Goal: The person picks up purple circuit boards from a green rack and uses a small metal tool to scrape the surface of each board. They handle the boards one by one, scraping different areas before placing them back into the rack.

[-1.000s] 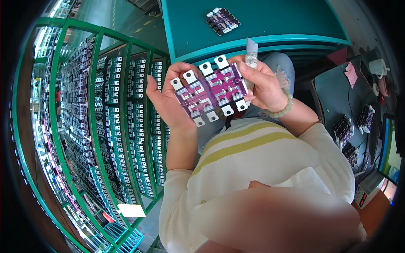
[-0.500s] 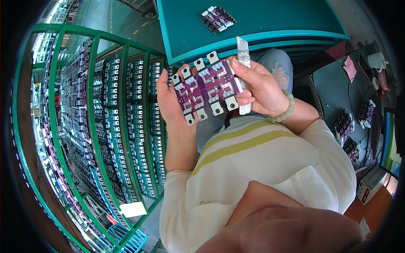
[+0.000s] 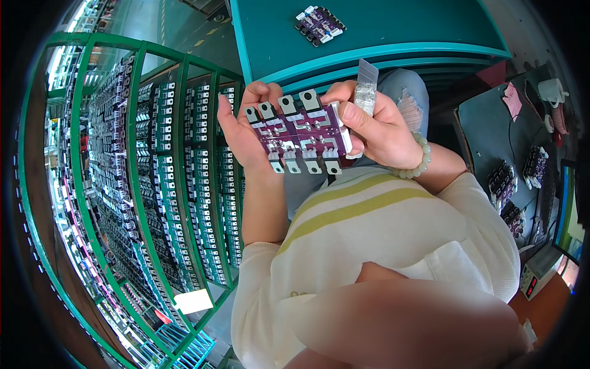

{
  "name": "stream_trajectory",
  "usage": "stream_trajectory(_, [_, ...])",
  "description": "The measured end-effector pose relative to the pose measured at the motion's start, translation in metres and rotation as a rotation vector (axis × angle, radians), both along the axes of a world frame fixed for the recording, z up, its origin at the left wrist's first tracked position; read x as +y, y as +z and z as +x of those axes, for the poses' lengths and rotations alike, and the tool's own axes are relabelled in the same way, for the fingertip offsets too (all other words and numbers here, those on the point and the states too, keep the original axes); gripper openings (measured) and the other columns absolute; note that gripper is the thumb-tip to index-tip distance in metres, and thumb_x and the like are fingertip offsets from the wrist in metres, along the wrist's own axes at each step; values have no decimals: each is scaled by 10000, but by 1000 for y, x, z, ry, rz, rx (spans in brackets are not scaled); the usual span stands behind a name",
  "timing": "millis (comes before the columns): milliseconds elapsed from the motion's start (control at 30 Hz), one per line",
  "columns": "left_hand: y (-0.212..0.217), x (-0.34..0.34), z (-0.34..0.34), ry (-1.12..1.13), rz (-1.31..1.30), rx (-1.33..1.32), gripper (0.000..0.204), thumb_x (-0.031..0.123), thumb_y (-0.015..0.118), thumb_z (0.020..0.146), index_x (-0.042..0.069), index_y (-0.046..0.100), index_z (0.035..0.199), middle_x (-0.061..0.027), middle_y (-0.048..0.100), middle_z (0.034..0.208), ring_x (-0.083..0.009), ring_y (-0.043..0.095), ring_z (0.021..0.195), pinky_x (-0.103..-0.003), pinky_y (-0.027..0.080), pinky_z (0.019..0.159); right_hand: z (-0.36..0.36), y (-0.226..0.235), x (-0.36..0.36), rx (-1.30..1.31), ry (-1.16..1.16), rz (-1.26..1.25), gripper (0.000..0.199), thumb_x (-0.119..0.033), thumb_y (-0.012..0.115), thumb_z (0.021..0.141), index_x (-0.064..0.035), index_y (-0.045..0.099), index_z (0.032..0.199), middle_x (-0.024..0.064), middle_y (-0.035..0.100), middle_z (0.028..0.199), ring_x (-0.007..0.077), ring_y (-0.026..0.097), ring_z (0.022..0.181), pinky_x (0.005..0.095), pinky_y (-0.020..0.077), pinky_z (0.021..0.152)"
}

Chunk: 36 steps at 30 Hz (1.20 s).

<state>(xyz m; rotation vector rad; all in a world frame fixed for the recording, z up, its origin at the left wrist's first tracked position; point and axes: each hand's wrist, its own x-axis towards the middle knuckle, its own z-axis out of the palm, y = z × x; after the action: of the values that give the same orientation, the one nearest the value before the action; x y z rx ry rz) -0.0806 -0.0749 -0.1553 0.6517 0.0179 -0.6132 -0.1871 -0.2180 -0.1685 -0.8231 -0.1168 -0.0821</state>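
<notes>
A purple circuit board [image 3: 301, 132], with pale metal terminal tabs along its upper and lower edges, is held up tilted in front of my chest. My right hand [image 3: 387, 126] pinches its right end between thumb and fingers. That same hand also grips a snap-off utility knife [image 3: 365, 95] wrapped in silvery tape, its blade pointing up and away from me. At the board's left end, my left hand [image 3: 251, 138] is palm up with its thumb stretched out and fingers apart. The board's left edge rests against that palm; some fingertips are hidden behind the tabs.
A second purple board [image 3: 320, 25] lies on the teal cabinet top [image 3: 393, 31] ahead. At left stands a green rack [image 3: 138, 184] filled with many boards. A dark worktable [image 3: 485, 135] at right carries more boards [image 3: 503, 181], a white mug [image 3: 551, 91] and a monitor [image 3: 568, 215].
The board has turned, its lower edge now more level. My left thumb and fingers have spread wider. The knife has shifted slightly right, and its lower end has gone out of sight.
</notes>
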Motion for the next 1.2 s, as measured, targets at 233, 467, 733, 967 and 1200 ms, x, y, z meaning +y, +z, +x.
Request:
stream_trajectory(233, [-3, 9, 0, -29, -23, -155, 638, 569, 210, 932, 27, 540, 866, -96, 526, 774, -193, 494, 723, -316, 427, 697, 3, -10, -3, 22, -51, 14, 282, -203, 462, 988, 3, 520, 1171, -8, 524, 713, 28, 391, 534, 180, 309, 472])
stream_trajectory(467, [12, 4, -18, -20, 65, -206, 701, 613, 153, 926, 38, 544, 1007, -77, 550, 967, -168, 543, 890, -317, 461, 833, 17, -22, -2, 235, -44, 263, 337, -251, 391, 1007, -9, 471, 1227, 60, 624, 1027, 71, 547, 755, 232, 475, 679])
stream_trajectory(733, [12, 2, -21, -14, 43, -277, 681, 603, 154, 934, 37, 519, 1039, -77, 543, 983, -160, 544, 895, -316, 466, 835, 20, -46, -15, 58, 114, 299, 331, -245, 395, 999, -25, 458, 1238, 96, 603, 1133, 177, 616, 1030, 351, 525, 880])
stream_trajectory(967, [10, 3, -19, -32, 43, -323, 669, 596, 171, 934, 32, 516, 1031, -81, 549, 967, -162, 553, 879, -317, 479, 815, 18, -38, -12, 63, 88, 311, 315, -245, 402, 998, -24, 482, 1208, 94, 614, 1114, 176, 623, 1017, 343, 530, 868])
stream_trajectory(1200, [17, 3, -15, -5, 105, 8, 592, 547, 261, 936, 42, 567, 976, -84, 617, 910, -212, 616, 854, -360, 517, 777, 20, -31, -8, 280, 40, 331, 275, -248, 412, 1005, -15, 522, 1103, 34, 621, 887, 19, 440, 595, 182, 421, 529])
